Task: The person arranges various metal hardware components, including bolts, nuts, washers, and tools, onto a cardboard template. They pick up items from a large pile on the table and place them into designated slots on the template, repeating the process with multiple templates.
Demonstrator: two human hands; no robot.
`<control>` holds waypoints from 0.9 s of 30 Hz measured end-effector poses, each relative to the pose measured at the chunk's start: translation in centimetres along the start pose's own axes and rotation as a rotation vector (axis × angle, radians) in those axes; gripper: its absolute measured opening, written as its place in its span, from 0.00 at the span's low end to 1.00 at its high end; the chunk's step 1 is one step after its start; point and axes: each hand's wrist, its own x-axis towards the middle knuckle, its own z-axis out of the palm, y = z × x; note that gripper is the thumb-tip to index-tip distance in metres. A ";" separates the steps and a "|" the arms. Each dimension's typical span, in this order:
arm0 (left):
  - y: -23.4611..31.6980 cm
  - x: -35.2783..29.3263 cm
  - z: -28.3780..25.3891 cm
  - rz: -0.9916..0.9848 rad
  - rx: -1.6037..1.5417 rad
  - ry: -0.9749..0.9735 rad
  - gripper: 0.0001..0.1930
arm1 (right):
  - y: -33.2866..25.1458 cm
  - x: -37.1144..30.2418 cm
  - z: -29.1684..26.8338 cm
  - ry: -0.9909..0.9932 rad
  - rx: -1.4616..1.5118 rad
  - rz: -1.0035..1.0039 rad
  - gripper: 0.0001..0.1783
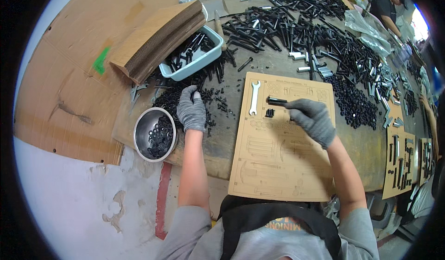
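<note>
In the head view, the gloved right hand (pixel 311 120) has its fingertips curled at the near end of dark bolts (pixel 276 101) lying on the upper part of a printed board (pixel 278 188); whether that grip is pinching them or merely touching, I cannot tell. Working well here would likely mean setting pieces down flat along their outlines, without nudging the wrench (pixel 254 97) or the short screws (pixel 269 113) just below. The left hand (pixel 191 112) is at the small black screws (pixel 221 103), its fingertips bent; what its grip contains, if anything, is unclear. Picking a few at a time should limit strays. The worn desk (pixel 218 157) also bears a blue basin (pixel 199 67) and heaped black nuts (pixel 354 103), with a steel bowl (pixel 144 123) at its edge. Cardboard (pixel 60 70) spreads leftward, above a peeling white surface (pixel 83 199); another person (pixel 384 10) stands far right.
</note>
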 end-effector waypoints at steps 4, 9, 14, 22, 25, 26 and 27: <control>6.9 -2.7 -1.7 -0.336 -0.837 -0.427 0.09 | -0.6 0.9 2.8 -0.127 0.029 -0.037 0.15; 14.2 -7.6 -2.9 -0.259 -1.019 -1.236 0.08 | -0.4 -2.0 1.1 -0.179 0.560 0.401 0.18; 17.0 -12.1 -0.9 0.159 -0.652 -1.376 0.17 | 4.2 -9.3 -3.3 -0.153 0.274 0.349 0.14; 21.8 -10.3 4.2 0.345 -0.444 -1.066 0.10 | 5.9 -10.4 -6.4 0.286 -0.569 0.064 0.08; 23.3 -11.1 7.9 0.573 -0.408 -0.856 0.09 | 7.3 -8.8 -6.2 0.258 -0.583 -0.002 0.10; 23.4 -11.3 8.3 0.590 -0.360 -0.872 0.09 | 7.4 -8.7 -6.2 0.266 -0.600 -0.006 0.11; 23.6 -11.6 8.6 0.606 -0.315 -0.894 0.09 | 7.5 -8.7 -6.4 0.274 -0.618 -0.003 0.12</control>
